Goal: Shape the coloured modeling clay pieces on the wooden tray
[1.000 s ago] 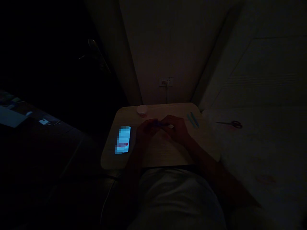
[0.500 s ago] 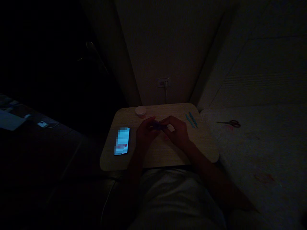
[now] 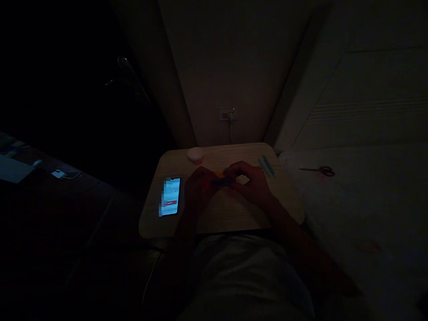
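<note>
The picture is very dark. Over the middle of a small wooden table, my left hand and my right hand meet at a small dark blue piece, whose kind I cannot make out. Both hands have their fingers closed on it, the right in a pinch with thumb and forefinger forming a ring. A red spot shows at my left fingers. Behind the piece, between the hands, is a small orange patch. Something pinkish lies under my right fingers, mostly hidden.
A lit phone lies left of my left hand. At the back stands a small round lidded tub. Two teal sticklike tools lie at the back right. Scissors rest on a pale surface beyond the table, and a wall socket holds a plug.
The dark blue piece has turned and come slightly nearer to me. The red spot and orange patch now show. My left hand has shifted a little left, and the phone's screen content differs.
</note>
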The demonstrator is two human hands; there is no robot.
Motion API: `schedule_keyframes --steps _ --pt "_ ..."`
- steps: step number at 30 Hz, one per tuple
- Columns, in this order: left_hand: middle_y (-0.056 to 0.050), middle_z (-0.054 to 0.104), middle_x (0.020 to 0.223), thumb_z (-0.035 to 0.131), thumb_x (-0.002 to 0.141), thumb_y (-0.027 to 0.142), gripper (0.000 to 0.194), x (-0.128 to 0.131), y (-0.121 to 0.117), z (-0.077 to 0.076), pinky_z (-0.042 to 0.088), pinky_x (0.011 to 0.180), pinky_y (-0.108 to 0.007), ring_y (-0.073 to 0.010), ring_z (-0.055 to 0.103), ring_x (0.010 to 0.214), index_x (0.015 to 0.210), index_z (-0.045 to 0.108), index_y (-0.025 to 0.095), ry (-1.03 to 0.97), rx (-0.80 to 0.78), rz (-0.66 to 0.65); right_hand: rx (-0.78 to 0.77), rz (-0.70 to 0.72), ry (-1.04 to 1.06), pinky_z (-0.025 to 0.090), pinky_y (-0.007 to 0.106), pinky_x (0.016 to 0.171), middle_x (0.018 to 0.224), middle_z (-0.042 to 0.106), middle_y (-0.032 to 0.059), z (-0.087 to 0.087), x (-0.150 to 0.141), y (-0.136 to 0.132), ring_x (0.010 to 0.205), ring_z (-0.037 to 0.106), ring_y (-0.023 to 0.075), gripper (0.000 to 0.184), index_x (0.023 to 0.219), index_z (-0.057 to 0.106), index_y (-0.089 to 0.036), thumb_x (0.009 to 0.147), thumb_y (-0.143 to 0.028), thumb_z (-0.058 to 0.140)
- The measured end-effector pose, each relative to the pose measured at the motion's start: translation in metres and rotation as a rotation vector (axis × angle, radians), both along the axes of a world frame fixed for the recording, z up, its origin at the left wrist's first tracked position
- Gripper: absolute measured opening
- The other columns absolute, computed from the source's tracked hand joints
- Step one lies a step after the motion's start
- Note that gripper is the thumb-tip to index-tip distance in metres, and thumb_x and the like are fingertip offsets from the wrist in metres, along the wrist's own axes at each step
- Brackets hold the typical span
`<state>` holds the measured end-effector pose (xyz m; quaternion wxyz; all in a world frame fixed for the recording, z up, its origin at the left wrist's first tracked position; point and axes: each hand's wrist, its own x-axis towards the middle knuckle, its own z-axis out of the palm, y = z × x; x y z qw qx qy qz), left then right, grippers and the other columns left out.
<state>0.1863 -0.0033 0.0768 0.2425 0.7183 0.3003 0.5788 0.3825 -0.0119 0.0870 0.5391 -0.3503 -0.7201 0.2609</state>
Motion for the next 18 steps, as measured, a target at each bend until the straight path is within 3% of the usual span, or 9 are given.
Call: schedule_keyframes --steps 7,14,18 --pt "-0.005 0.068 0.095 0.079 0.082 0.037 0.019 0.001 -0.009 0.008 0.052 0.079 -0.034 -0.0208 0.063 0.089 0.097 0.077 0.025 0.103 -0.054 0.017 -0.085 -0.028 0.004 0.059 0.029 0.069 0.093 0.079 0.0052 -0.002 0.008 0.000 0.079 0.074 0.0190 0.016 0.102 0.078 -0.023 0.089 -0.029 0.071" --pt "-0.005 0.065 0.092 0.070 0.089 0.042 0.019 0.000 -0.006 0.008 0.050 0.078 -0.035 -0.0210 0.061 0.086 0.092 0.077 0.024 0.047 -0.064 -0.068 0.082 0.005 -0.082 0.058 0.038 0.088 0.105 0.079 0.0060 0.007 0.009 -0.004 0.097 0.073 0.0227 0.018 0.108 0.077 -0.026 0.094 -0.028 0.067" --pt "-0.005 0.062 0.091 0.070 0.088 0.045 0.023 0.004 -0.006 0.006 0.050 0.081 -0.034 -0.0199 0.059 0.087 0.091 0.073 0.022 -0.077 -0.176 -0.129 0.178 0.032 -0.198 0.057 0.040 0.092 0.108 0.078 0.0057 0.013 0.007 -0.006 0.101 0.073 0.0228 0.022 0.112 0.075 -0.027 0.097 -0.023 0.059"
